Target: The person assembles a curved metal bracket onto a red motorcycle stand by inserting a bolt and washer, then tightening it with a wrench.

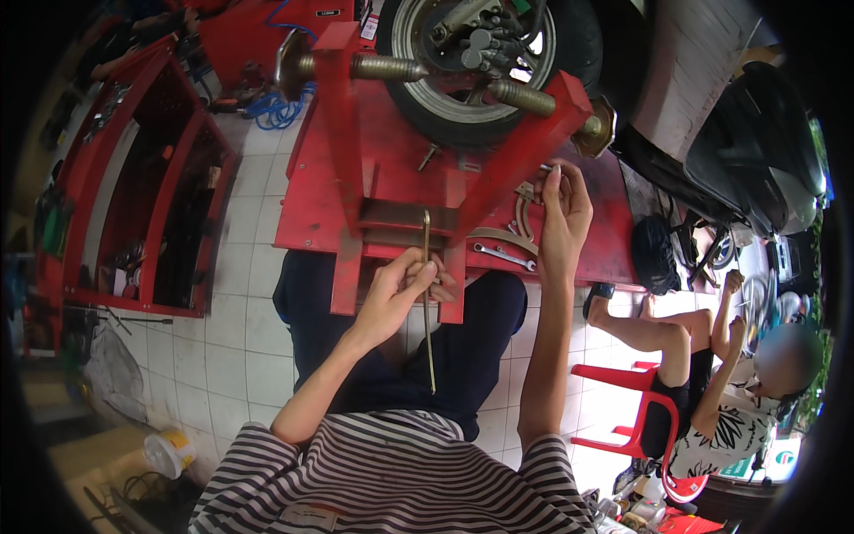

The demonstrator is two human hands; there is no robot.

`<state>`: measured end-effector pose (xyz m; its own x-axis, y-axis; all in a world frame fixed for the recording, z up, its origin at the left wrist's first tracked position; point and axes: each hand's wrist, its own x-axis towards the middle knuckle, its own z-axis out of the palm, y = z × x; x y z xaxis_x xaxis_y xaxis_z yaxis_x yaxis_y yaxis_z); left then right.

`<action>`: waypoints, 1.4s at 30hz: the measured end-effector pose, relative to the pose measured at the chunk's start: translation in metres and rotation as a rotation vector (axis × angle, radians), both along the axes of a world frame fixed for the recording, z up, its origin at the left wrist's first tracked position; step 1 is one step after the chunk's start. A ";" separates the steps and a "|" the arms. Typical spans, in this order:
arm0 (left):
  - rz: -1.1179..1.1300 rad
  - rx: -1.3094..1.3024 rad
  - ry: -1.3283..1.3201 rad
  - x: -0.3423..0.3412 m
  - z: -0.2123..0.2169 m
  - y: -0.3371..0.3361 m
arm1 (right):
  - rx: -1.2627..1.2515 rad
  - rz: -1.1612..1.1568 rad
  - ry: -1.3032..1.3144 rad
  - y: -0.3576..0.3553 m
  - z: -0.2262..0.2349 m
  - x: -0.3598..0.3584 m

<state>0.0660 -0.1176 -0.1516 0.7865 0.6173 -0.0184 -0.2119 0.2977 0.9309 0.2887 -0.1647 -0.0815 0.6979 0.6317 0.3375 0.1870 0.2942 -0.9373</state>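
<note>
My left hand is closed around a long thin metal rod that stands nearly upright in the picture, its top end slightly bent. It is over the near end of a red metal stand, above my knees. My right hand is raised beside the stand's right post, its fingers pinched at a small metallic piece too hidden to name. Below that hand a combination wrench and a curved metal part lie on the red platform. A small bolt-like piece lies nearer the wheel.
A motorcycle wheel stands beyond the two posts, which carry thick threaded screws. To the left is a red open tool cabinet and a coiled blue hose. At right a person sits on a red chair near a dark scooter.
</note>
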 end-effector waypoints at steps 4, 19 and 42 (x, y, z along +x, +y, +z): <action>0.010 0.018 -0.044 -0.001 0.002 0.002 | -0.069 0.013 -0.061 -0.003 -0.016 0.001; -0.040 0.060 0.071 0.005 0.000 0.008 | 0.019 0.074 -0.016 -0.002 -0.028 -0.004; -0.042 0.041 0.016 0.014 0.004 0.015 | -0.031 -0.041 -0.348 -0.004 -0.023 -0.011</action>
